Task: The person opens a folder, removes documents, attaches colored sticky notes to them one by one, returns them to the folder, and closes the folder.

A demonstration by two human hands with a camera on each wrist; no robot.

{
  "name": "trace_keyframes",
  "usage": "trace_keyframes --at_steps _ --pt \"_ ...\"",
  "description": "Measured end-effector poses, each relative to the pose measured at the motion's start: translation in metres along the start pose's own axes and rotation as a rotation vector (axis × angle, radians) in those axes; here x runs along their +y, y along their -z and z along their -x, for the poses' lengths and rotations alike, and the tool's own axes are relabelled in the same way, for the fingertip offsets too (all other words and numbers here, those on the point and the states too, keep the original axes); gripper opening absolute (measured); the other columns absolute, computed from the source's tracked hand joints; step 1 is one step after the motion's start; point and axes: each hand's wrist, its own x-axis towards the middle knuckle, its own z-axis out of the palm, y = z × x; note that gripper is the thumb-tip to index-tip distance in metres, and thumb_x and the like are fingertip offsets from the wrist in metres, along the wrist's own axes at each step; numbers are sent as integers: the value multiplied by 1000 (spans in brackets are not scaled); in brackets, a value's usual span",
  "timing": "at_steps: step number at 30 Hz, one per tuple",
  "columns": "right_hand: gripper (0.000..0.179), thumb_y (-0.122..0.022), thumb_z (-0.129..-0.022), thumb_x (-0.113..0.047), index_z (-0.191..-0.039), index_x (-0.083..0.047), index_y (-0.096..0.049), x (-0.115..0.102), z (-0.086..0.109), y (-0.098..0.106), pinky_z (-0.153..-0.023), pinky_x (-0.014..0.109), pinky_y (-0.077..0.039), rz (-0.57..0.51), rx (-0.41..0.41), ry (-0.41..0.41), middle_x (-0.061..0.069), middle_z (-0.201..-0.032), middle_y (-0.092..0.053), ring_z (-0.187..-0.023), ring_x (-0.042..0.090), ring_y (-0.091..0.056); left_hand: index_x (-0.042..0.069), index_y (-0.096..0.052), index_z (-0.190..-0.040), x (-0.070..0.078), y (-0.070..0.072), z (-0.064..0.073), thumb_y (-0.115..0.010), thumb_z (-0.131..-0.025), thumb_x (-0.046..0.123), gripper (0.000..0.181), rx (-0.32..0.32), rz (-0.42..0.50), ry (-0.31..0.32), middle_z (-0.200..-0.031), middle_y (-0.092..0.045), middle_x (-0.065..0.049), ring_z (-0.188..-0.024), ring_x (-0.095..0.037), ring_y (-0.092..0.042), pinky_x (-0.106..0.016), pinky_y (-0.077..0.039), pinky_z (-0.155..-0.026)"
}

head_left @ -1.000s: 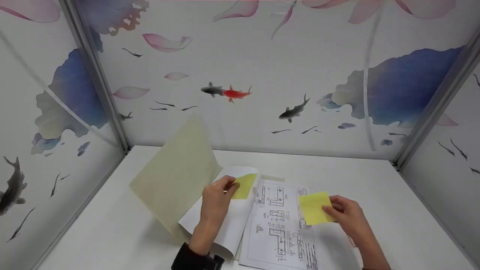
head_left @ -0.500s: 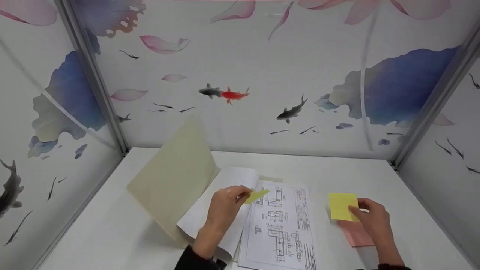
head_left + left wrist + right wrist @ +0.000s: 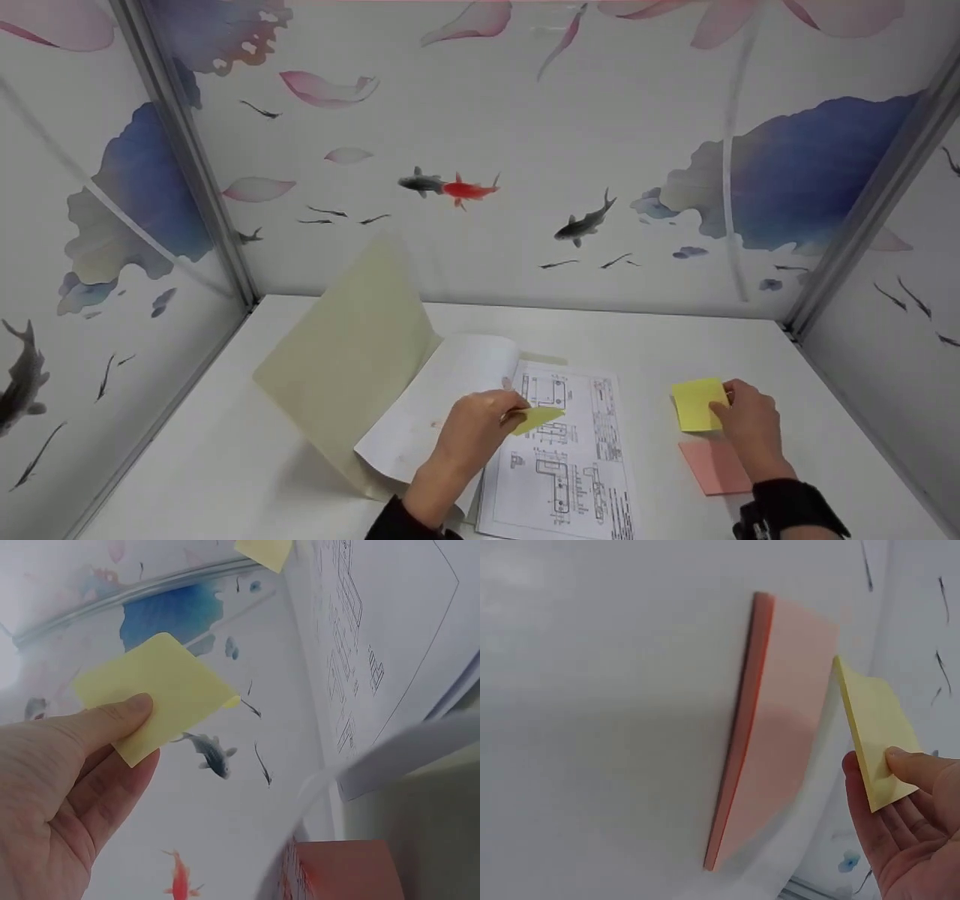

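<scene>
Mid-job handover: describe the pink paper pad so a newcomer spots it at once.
On the white table, find the white paper sheet printed with black line drawings. To its right, near the right hand, lies the pink paper pad. Unlike the square yellow paper pad in that hand, it lies unheld.

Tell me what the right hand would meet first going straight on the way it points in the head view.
Beyond the yellow pad it holds, the right hand would probably meet the back wall; if it slopes downward, the white table comes first. Depth is unclear.
</scene>
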Motion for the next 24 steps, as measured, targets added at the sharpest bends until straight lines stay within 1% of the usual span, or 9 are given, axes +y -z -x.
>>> trace_keyframes --at_steps 4,8,11,14,18,21,24 --pt "44 -65 -94 0 -128 21 -46 3 -1 -6 -77 55 -54 81 4 24 43 -114 -58 -97 51 -63 13 -78 -96 2 -1 0 -82 -84 10 12 -11 -18 3 -91 -76 5 -82 -6 -72 -14 -54 -72" --pt "44 -63 -93 4 -129 20 -43 7 -1 -12 -77 56 -53 106 -4 44 43 -113 -56 -94 48 -62 14 -79 -98 2 -3 1 -80 -86 9 13 -17 -22 1 -93 -77 5 -85 -8 -73 -15 -54 -75" --pt "37 -61 -93 6 -123 20 -46 9 0 -15 -78 56 -53 123 -22 73 41 -108 -57 -92 45 -62 14 -78 -100 3 -5 2 -79 -87 8 14 -19 -16 1 -95 -77 5 -86 -9 -73 -16 -55 -77" --pt "28 -60 -93 6 -116 20 -52 11 1 -14 -80 56 -52 134 -62 86 39 -106 -59 -93 43 -61 14 -78 -100 4 -7 2 -79 -87 6 15 -19 -16 -7 -95 -77 5 -87 -9 -73 -16 -55 -76" --pt "22 -60 -92 5 -107 21 -58 11 -1 -12 -84 57 -52 191 -106 103 37 -102 -62 -93 44 -62 12 -78 -99 6 -10 2 -79 -87 5 14 -31 16 -6 -93 -76 4 -85 -7 -72 -15 -54 -75" --pt "22 -62 -93 3 -106 20 -61 7 0 -13 -84 57 -52 224 -89 135 36 -101 -63 -94 47 -62 11 -77 -98 7 -12 3 -79 -87 5 13 -39 50 4 -92 -75 3 -83 -5 -70 -13 -53 -74" --pt "23 -64 -94 -1 -107 18 -62 -3 1 -15 -83 57 -52 190 -37 188 35 -101 -63 -95 48 -61 11 -75 -98 9 -13 3 -79 -87 6 13 -41 52 -1 -92 -75 3 -83 -5 -70 -12 -53 -75"
